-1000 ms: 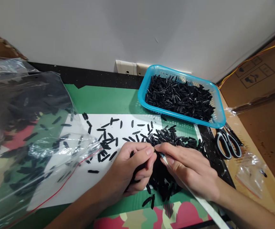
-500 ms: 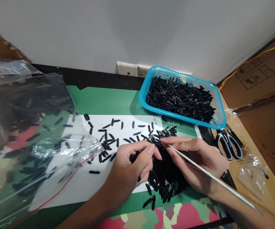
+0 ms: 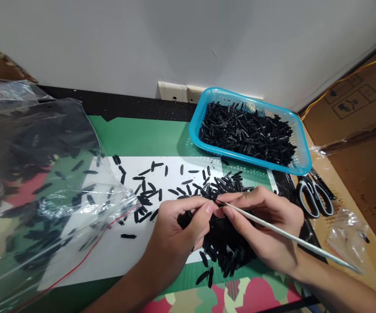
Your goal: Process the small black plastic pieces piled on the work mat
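Note:
My right hand [image 3: 266,221] is closed in a pinch on a thin pale rod-like tool [image 3: 289,236], whose dark fine tip points left at my left fingertips. My left hand [image 3: 181,230] is curled, thumb against forefinger, with small black strips [image 3: 184,219] showing inside the curl. Anything pinched at its fingertips is too small to make out. The fingertips of both hands nearly meet. Under and between them lies a heap of black strips [image 3: 227,234], partly hidden by my hands. More strips are scattered over a white sheet [image 3: 109,256].
A blue plastic basket [image 3: 306,158] full of black strips stands behind my right hand. Scissors [image 3: 312,198] and a small clear bag [image 3: 347,234] lie at the right. A large clear zip bag [image 3: 67,208] spreads over the left side. A wall [image 3: 125,48] bounds the back.
My right hand has shifted slightly left, bringing the rod's tip up to my left fingertips. The left hand stays in nearly the same place, still curled.

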Demonstrator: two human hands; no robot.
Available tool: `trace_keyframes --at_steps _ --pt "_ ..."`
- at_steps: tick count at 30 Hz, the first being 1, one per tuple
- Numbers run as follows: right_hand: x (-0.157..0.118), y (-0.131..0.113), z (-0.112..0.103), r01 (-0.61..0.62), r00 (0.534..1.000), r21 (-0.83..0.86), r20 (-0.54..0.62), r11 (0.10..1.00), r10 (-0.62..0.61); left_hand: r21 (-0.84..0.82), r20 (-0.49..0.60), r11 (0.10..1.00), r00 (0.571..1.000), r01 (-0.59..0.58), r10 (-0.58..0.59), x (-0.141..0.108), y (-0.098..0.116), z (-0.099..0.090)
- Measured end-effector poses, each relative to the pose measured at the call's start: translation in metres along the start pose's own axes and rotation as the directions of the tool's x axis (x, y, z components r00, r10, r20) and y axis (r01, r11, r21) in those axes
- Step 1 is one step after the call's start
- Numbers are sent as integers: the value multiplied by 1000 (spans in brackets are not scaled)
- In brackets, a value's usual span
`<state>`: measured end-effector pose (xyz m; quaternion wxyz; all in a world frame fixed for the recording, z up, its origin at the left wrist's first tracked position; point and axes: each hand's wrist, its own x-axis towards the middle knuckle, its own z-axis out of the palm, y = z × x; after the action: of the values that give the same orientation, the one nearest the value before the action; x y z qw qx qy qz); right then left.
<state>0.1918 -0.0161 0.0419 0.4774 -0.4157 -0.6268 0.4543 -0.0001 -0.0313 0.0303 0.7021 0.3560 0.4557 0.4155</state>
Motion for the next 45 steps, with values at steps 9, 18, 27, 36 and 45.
trace_keyframes --at_steps 9,18,27,36,45 --pt "6 -3 3 20 1000 -2 -15 1000 -20 100 6 995 1000 -14 13 0 0 0" --pt "7 -4 2 -3 1000 -4 -7 1000 3 412 -14 901 988 -136 156 -2 -1 0" --pt "6 1 -3 155 986 -156 81 976 -144 677 41 673 928 -299 371 -2 -4 -2" --pt "2 11 -1 639 762 -489 298 594 -574 700 73 631 913 -334 402 -2 -13 -2" --pt "21 26 -14 584 776 -679 307 445 -551 65 -22 995 997 75 -73 3 2 0"
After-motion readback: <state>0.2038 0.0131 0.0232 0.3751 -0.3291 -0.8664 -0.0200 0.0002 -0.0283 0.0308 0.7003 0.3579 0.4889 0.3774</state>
